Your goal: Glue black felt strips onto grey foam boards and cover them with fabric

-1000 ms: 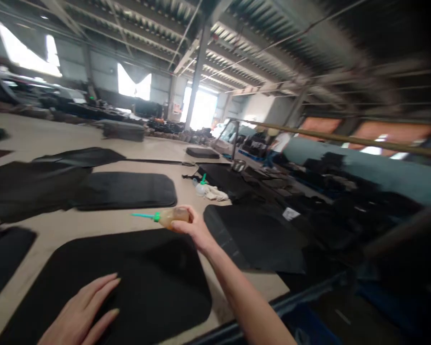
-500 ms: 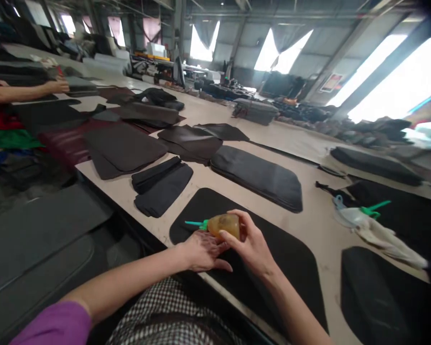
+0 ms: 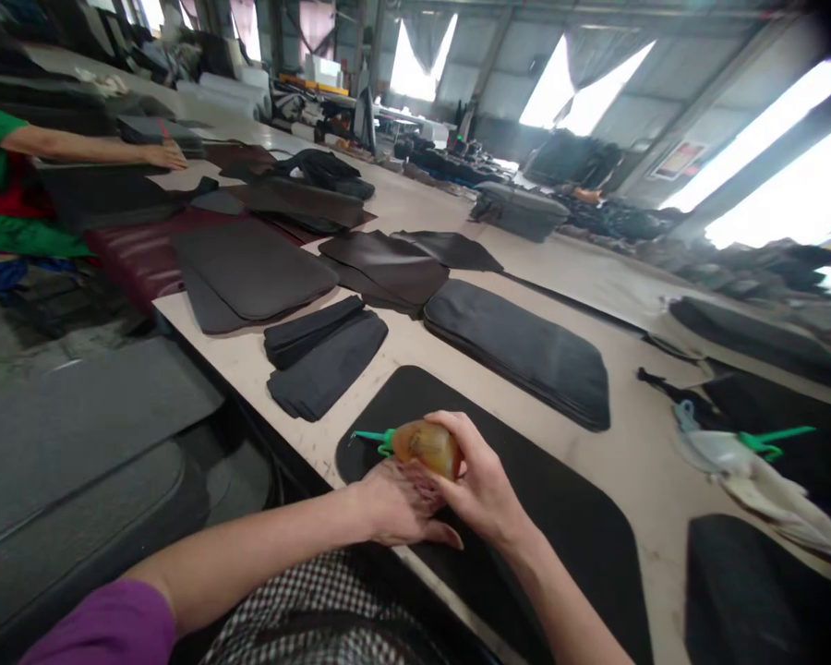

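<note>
Item: squeeze bottle (image 3: 426, 448), amber body, green nozzle (image 3: 372, 435). Location: over the black panel (image 3: 582, 526), which lies along the near edge of the table (image 3: 665, 517). Tip points toward the panel's left end; contact with the panel cannot be told.

Right hand (image 3: 481, 485): clamped around the bottle's base end, thumb below, fingers above.

Left hand (image 3: 405, 503): thumb apart from fingers, nothing seen in it, partly hidden under the bottle; whether it presses the panel cannot be told.

Handling notes (judgement): best done with a light, even squeeze and the tip pitched low; left fingers flat and spread on the panel, out of the nozzle's line.

Adjacent: folded dark cloth (image 3: 327, 365), toward the table's left corner; dark stack (image 3: 516, 346), beyond the panel from the near edge; second bottle (image 3: 720, 451) with green nozzle, on the table's right-hand stretch.
</note>
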Demonstrator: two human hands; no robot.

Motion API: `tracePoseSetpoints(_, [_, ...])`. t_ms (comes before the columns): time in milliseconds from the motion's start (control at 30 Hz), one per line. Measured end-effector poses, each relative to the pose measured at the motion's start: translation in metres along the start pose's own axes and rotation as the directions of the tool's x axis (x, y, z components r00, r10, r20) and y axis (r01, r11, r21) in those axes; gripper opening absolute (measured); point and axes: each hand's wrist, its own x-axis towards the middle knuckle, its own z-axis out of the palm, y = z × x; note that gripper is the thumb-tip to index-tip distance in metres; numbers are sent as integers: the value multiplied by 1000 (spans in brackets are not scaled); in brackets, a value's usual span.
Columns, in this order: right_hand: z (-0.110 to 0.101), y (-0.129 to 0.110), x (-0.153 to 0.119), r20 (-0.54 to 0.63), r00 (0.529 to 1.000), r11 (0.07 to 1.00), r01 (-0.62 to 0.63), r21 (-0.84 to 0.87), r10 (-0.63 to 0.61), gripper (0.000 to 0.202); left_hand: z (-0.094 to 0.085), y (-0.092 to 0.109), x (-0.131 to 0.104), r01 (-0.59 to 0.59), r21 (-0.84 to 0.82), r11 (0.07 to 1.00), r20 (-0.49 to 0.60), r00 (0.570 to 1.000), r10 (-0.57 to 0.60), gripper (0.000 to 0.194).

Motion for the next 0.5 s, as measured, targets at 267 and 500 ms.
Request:
tracePoseSetpoints(267, [-13, 22, 20, -122, 992, 989, -44, -143, 26, 43, -9, 0, -1, -79, 124, 989, -48, 995, 86, 74])
tracePoseSetpoints(500, [-18, 48, 37, -276, 960, 954, -123, -275, 44, 43, -9, 0, 0, -42, 147, 988, -59, 997, 51, 79])
